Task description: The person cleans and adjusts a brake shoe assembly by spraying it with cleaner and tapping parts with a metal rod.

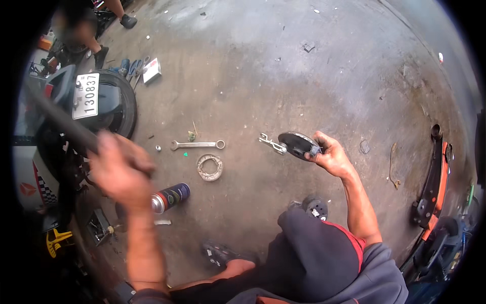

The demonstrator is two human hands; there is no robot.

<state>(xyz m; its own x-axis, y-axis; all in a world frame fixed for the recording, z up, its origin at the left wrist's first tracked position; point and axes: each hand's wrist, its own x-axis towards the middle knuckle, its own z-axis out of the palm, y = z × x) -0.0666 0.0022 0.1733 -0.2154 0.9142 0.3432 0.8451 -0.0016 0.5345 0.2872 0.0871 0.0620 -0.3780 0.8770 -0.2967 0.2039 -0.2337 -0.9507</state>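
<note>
My right hand (331,156) grips the edge of a dark round drum-brake plate (295,145), held tilted above the floor. A silver brake lever (273,144) sticks out from its left side. My left hand (121,169), smeared by motion, is closed around a long dark rod (68,119) that slants up and left; its far end is too blurred to name. Between the hands, a pair of brake shoes (209,177) lies as a ring on the concrete, just below a combination wrench (198,145). A dark spray can (174,195) rests on its side near my left wrist.
At left stands a motorcycle with its rear tyre (132,109) and white plate. A small white box (152,70) sits beyond it. A black round part (315,206) is by my knee. An orange and black long part (436,187) lies at right. Another person's legs (93,45) show far left.
</note>
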